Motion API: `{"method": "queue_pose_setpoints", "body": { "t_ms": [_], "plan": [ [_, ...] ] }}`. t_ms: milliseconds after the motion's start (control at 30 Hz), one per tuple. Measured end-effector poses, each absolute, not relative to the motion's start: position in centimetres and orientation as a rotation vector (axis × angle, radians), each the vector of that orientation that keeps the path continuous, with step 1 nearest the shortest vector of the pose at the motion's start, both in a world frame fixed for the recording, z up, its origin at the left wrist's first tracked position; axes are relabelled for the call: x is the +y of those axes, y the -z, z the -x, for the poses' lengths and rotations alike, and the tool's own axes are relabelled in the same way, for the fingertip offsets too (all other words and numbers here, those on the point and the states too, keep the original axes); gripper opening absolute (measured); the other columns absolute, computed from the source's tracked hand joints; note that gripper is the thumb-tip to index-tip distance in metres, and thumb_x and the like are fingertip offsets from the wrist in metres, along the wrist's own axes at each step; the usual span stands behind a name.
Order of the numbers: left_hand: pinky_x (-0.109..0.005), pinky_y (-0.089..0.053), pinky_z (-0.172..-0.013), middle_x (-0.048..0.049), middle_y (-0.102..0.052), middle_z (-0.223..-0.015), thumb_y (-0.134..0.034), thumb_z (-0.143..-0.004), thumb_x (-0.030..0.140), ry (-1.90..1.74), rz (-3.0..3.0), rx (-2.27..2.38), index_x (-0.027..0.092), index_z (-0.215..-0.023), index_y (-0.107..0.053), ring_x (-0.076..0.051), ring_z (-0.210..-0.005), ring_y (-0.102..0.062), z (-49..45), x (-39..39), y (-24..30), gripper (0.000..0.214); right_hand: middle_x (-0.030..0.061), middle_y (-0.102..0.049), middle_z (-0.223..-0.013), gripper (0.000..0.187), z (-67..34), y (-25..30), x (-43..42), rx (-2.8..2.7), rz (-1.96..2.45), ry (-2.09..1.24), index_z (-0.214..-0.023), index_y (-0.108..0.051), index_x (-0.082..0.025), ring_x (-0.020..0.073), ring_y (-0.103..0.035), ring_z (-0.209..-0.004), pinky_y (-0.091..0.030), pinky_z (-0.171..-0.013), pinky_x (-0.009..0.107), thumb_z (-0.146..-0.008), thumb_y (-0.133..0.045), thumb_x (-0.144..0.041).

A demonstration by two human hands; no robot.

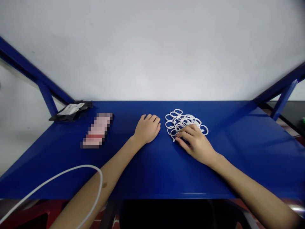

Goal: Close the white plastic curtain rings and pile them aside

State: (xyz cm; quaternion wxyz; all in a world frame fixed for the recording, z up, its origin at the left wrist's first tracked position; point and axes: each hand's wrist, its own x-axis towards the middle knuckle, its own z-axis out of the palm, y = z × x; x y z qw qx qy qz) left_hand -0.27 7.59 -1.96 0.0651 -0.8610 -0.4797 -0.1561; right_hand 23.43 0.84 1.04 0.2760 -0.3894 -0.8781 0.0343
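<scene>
My left hand (148, 128) lies palm down on the blue table (152, 165). Its fingers are loosely stretched out, and nothing shows in them. To its right, a heap of thin white rings (170, 124) is spread on the tabletop, the rings overlapping one another. My right hand (195, 143) rests over the near right side of this heap, fingers bent and a little apart. Its thumb and index fingertips are close to a small white knob (173, 140) at the heap's near edge. The rings beneath the palm are hidden.
A blurred-out pinkish flat object (97, 130) lies left of my left hand. Black plastic packets (71, 110) sit at the back left corner. A white cable (71, 168) loops across my left forearm. Blue frame bars (284, 98) rise at both sides before a pale wall.
</scene>
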Motion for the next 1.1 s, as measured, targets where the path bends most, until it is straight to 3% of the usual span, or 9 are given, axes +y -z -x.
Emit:
{"method": "queue_pose_setpoints", "body": {
  "t_ms": [67,267,567,800,933,1100],
  "plan": [
    [-0.050,-0.043,-0.093,-0.0156,-0.071,-0.104,-0.040,-0.101,0.021,0.361,2.471,-1.539,0.015,-0.103,-0.069,-0.031,-0.103,-0.063,-0.4,8.9,1.6,0.029,0.0074,-0.070,-0.094,0.014,-23.5,-1.1,0.9,-2.357,1.023,-0.074,-0.099,-0.071,-0.020,0.0240,-0.057,-0.093,-0.050,-0.087,0.044,-0.098,-0.057,-0.022],
    [-0.049,-0.040,-0.088,-0.0207,-0.069,-0.102,-0.035,-0.098,0.005,0.363,2.323,-1.676,0.007,-0.106,-0.066,-0.034,-0.100,-0.063,-2.4,10.6,1.5,0.033,0.0077,-0.070,-0.093,0.012,-23.5,-0.9,0.9,-2.345,0.948,0.019,-0.098,-0.069,-0.018,0.0238,-0.057,-0.091,-0.049,-0.085,0.042,-0.097,-0.058,-0.021],
    [-0.048,-0.039,-0.089,-0.0201,-0.070,-0.101,-0.035,-0.097,0.004,0.340,2.299,-1.700,0.007,-0.107,-0.066,-0.033,-0.098,-0.064,-3.1,10.4,1.5,0.033,0.0083,-0.071,-0.093,0.015,-22.0,-0.5,0.8,-2.394,0.855,0.050,-0.096,-0.070,-0.016,0.0228,-0.056,-0.091,-0.049,-0.085,0.041,-0.099,-0.056,-0.021],
    [-0.048,-0.038,-0.091,-0.0187,-0.070,-0.102,-0.033,-0.098,0.004,0.340,2.291,-1.712,0.008,-0.107,-0.065,-0.032,-0.098,-0.064,-3.2,10.5,1.5,0.034,0.0090,-0.070,-0.096,0.024,-18.0,0.2,-2.1,-2.496,0.816,-0.001,-0.111,-0.069,-0.014,0.0226,-0.058,-0.088,-0.048,-0.081,0.039,-0.102,-0.051,-0.027],
    [-0.048,-0.038,-0.092,-0.0180,-0.070,-0.102,-0.033,-0.098,0.004,0.340,2.284,-1.715,0.009,-0.107,-0.065,-0.032,-0.097,-0.065,-3.1,10.4,1.5,0.033,0.0171,-0.067,-0.109,0.049,-14.9,0.4,-3.7,-2.467,1.064,0.034,-0.142,-0.049,-0.002,0.0289,-0.055,-0.096,-0.049,-0.083,0.045,-0.101,-0.049,-0.029],
    [-0.047,-0.038,-0.093,-0.0163,-0.071,-0.103,-0.034,-0.098,0.005,0.357,2.261,-1.727,0.011,-0.105,-0.065,-0.030,-0.097,-0.065,-3.1,10.4,1.6,0.033,0.0221,-0.062,-0.121,0.049,-13.2,0.5,-4.8,-2.520,1.142,-0.012,-0.144,-0.046,0.000,0.0318,-0.053,-0.102,-0.051,-0.084,0.048,-0.101,-0.043,-0.023]
  ]
}}
